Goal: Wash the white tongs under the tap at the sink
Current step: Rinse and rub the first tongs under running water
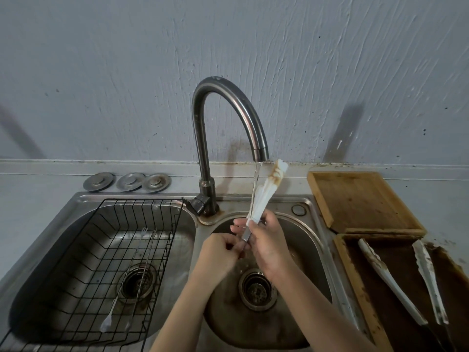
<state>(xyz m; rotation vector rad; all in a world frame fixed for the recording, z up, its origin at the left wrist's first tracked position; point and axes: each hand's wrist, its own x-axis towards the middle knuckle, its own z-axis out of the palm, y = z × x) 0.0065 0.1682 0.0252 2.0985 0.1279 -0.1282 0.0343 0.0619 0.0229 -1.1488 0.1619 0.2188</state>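
Note:
White tongs (pixel 266 191) with brown stains near the tip stand upright over the right sink basin (pixel 312 252), tip beside the spout of the dark curved tap (pixel 228 97). A thin stream of water (pixel 256 174) runs down along them. My right hand (pixel 266 245) grips the tongs at the base of the white part, around the metal handle. My left hand (pixel 220 255) pinches the lower end of that metal handle just below.
A black wire rack (pixel 106 250) with thin metal utensils lies in the left basin. Three metal drain plugs (pixel 129 181) sit behind it. Right of the sink are a wooden tray (pixel 355 199) and a second wooden tray (pixel 355 288) holding more dirty white tongs (pixel 390 280).

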